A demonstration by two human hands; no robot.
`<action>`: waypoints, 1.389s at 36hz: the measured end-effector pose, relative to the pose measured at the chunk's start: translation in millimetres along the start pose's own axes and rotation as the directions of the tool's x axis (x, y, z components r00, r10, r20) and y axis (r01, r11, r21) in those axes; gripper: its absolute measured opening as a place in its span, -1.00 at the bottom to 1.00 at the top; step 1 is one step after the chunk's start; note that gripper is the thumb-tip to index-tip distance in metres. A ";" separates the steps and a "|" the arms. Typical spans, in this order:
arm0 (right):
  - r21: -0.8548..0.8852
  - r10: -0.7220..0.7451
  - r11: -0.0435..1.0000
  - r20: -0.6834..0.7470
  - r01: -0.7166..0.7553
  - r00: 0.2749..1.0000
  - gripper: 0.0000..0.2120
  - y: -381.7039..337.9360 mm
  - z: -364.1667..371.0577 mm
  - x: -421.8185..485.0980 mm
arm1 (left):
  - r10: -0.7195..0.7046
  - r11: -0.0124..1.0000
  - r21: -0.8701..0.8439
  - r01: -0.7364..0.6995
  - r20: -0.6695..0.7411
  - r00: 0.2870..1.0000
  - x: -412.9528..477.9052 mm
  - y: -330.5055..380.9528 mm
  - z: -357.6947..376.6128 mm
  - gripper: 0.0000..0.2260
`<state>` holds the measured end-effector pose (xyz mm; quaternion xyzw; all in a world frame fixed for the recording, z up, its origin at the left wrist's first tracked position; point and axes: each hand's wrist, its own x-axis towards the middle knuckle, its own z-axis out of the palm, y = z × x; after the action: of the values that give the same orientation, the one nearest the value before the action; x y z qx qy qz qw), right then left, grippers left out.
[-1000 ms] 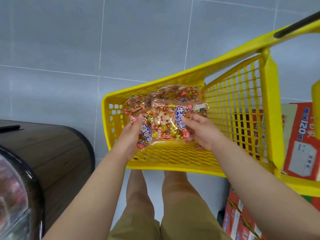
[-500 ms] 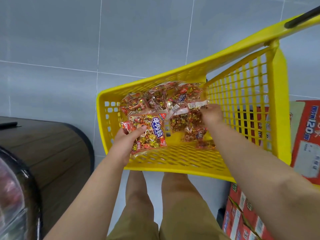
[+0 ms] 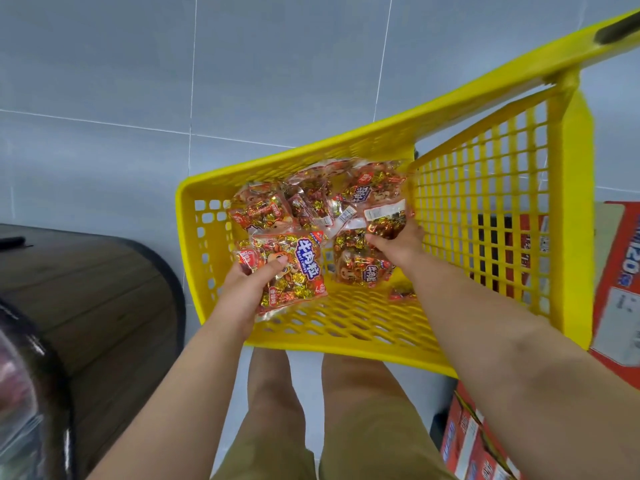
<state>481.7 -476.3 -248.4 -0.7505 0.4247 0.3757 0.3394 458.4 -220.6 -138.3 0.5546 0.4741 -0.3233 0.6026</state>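
Left hand [image 3: 247,289] pinches a snack bag [image 3: 291,271] over the yellow basket [image 3: 568,202]. Right hand [image 3: 398,242] grips another packet [image 3: 386,221] among the pile.

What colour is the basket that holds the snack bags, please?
Bright yellow; the basket is plastic lattice, best seen in the head view.

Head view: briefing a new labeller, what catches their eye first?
The bright yellow basket fills the middle and right, shiny red-and-gold snack bags piled at its far end. The left hand grips a face-up bag over the near-left corner; the right hand pinches a label-side bag in the pile.
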 end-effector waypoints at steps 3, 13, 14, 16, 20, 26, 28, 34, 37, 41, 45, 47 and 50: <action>0.097 -0.048 0.994 0.001 0.048 0.999 -0.07 -0.7 5.3 -4.5 | 0.015 1.000 0.003 -0.015 0.004 1.000 0.5 0.4 3.2 -0.58; -0.002 -0.082 0.997 0.000 0.082 0.997 -0.29 -4.5 0.8 -29.9 | 0.043 0.999 -0.021 -0.043 -0.018 0.999 -11.9 1.7 6.0 -0.61; -0.013 -0.096 0.995 0.024 0.096 0.995 -0.27 -4.9 -1.7 -35.3 | 0.048 0.999 -0.024 -0.048 -0.021 0.999 -16.1 2.6 5.5 -0.60; -0.011 -0.147 0.989 0.067 0.148 0.987 -0.28 -6.7 -7.0 -48.6 | 0.064 0.997 -0.033 -0.065 -0.035 0.997 -27.1 5.1 3.3 -0.58; 0.045 -0.278 0.961 0.098 0.274 0.956 -0.48 -17.5 -21.9 -85.5 | 0.101 0.990 -0.093 -0.105 -0.051 0.994 -61.3 14.0 -6.6 -0.59; 0.199 -0.450 0.886 0.157 0.419 0.879 -0.34 -47.3 -50.7 -164.7 | 0.149 0.971 -0.174 -0.164 -0.098 0.984 -122.6 28.5 -29.8 -0.67; 0.242 -0.485 0.866 0.187 0.438 0.854 -0.31 -59.9 -57.7 -194.6 | 0.161 0.959 -0.216 -0.182 -0.112 0.981 -141.5 31.9 -42.3 -0.71; 0.283 -0.619 0.783 0.258 0.554 0.742 -0.47 -97.2 -52.7 -282.4 | 0.254 0.898 -0.332 -0.290 -0.148 0.956 -191.8 27.1 -102.7 -0.79; 0.389 -0.638 0.765 0.351 0.513 0.686 -0.65 -112.9 -29.5 -326.9 | 0.295 0.844 -0.400 -0.357 -0.210 0.932 -214.7 13.6 -145.3 -0.71; 0.415 -0.659 0.751 0.431 0.514 0.616 -0.70 -122.4 16.3 -387.3 | 0.327 0.774 -0.460 -0.435 -0.297 0.897 -244.6 -14.6 -211.1 -0.75; 0.387 -0.671 0.739 0.494 0.551 0.553 -0.75 -119.9 76.0 -439.5 | 0.316 0.691 -0.516 -0.506 -0.414 0.854 -274.3 -54.8 -281.5 -0.81; 0.393 -0.672 0.736 0.524 0.551 0.524 -0.77 -115.7 108.2 -464.4 | 0.290 0.660 -0.536 -0.527 -0.466 0.836 -290.2 -79.0 -315.6 -0.76; 0.401 -0.662 0.742 0.563 0.536 0.495 -0.77 -105.7 157.6 -499.4 | 0.247 0.621 -0.550 -0.558 -0.538 0.806 -313.3 -118.7 -362.8 -0.59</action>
<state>354.4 -111.4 120.5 -0.6280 0.0136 0.4401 0.6416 165.6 69.5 133.6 0.4398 0.5338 0.1472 0.7071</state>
